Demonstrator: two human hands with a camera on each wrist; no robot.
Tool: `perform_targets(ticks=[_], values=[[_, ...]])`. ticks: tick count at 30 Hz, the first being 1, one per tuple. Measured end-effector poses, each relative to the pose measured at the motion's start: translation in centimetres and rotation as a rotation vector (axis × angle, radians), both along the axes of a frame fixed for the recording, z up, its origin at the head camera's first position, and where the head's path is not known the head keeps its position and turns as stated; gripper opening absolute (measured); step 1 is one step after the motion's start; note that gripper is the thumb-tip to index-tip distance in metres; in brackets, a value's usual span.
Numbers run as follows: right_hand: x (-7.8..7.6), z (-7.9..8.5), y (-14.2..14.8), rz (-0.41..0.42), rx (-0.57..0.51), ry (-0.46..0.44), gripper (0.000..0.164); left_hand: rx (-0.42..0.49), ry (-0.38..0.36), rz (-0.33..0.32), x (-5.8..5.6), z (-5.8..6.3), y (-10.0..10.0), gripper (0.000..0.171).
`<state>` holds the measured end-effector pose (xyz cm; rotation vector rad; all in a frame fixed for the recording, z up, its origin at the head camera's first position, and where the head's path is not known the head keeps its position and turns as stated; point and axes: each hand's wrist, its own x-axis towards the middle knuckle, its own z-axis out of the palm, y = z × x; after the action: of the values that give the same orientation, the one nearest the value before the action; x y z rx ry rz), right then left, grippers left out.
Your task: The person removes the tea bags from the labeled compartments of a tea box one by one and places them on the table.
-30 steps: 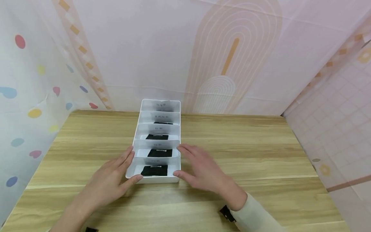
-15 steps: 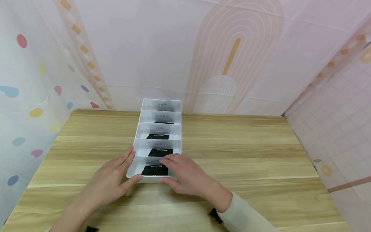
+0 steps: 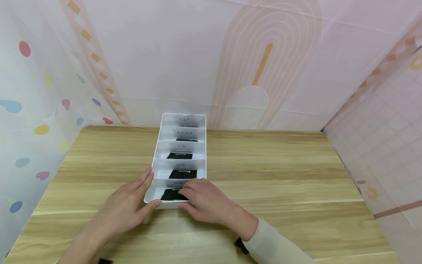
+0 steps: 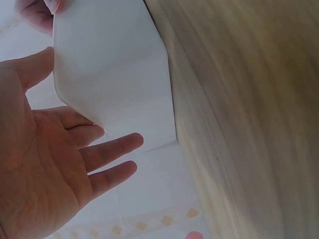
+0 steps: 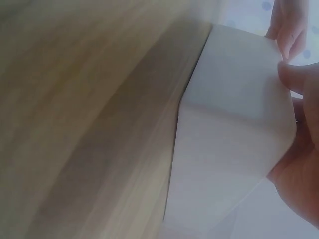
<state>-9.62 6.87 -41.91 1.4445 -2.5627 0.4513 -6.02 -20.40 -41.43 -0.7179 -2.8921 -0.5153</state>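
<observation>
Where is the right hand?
In the head view, the right hand is at the near right corner of the white divided tray, partly covering the nearest black packet.

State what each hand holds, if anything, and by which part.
Left hand touches white box at a near corner; whether right hand holds nearest black packet cannot be told.

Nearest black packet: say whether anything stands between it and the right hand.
Nothing visible blocks the fingers of the right hand; they reach into the box at the packet. Only the near wall stands between thumb and packet. Contact can't be told.
</observation>
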Motion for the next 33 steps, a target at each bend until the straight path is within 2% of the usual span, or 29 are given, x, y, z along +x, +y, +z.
perform_targets(ticks=[14, 23, 33], values=[[0.39, -0.28, -0.29, -0.002, 0.066, 0.012, 0.022, 0.0, 0.011, -0.017, -0.15, -0.13, 0.05, 0.08], [0.58, -0.35, -0.41, 0.001, 0.038, 0.017, 0.019, -0.014, 0.001, -0.01, -0.07, -0.12, 0.03, 0.08], [0.62, -0.13, -0.55, -0.004, 0.004, -0.041, 0.017, -0.024, -0.013, 0.004, 0.0, 0.09, 0.04, 0.08]])
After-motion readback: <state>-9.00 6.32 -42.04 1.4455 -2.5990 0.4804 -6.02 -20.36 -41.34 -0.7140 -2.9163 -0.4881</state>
